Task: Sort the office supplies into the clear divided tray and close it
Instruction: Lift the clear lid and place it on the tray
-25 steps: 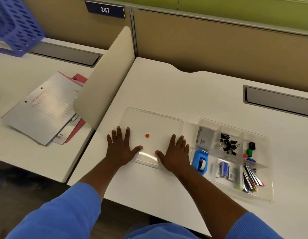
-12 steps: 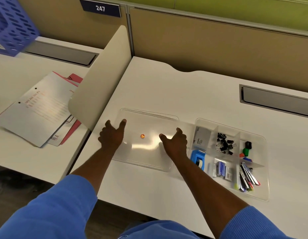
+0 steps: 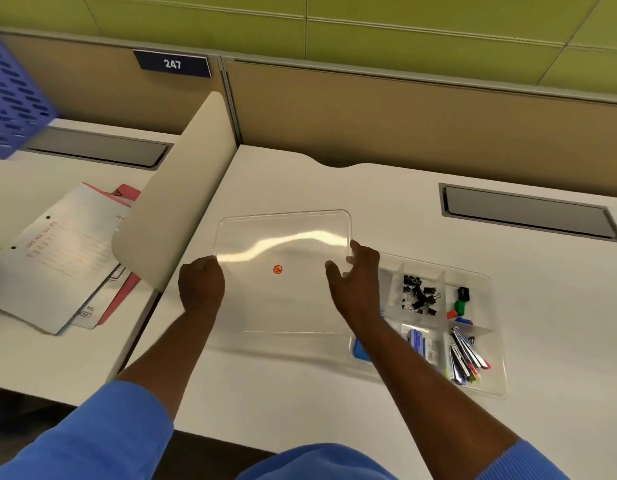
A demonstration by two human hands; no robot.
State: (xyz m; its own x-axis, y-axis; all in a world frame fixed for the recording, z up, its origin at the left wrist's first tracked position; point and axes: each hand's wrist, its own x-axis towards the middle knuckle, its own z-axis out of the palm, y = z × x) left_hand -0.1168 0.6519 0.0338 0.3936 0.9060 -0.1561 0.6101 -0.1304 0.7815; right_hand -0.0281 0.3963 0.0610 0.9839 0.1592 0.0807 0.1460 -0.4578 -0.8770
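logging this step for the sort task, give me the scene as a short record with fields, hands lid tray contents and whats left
left hand: grip closed on the left edge of the clear lid
right hand: grip on the lid's right edge
lid: lifted and tilted, far edge raised, small orange dot at its centre
tray: on the desk to the right, uncovered
tray contents: black binder clips, coloured markers, blue tape dispenser, small coloured pieces
left to do: lid not yet on the tray
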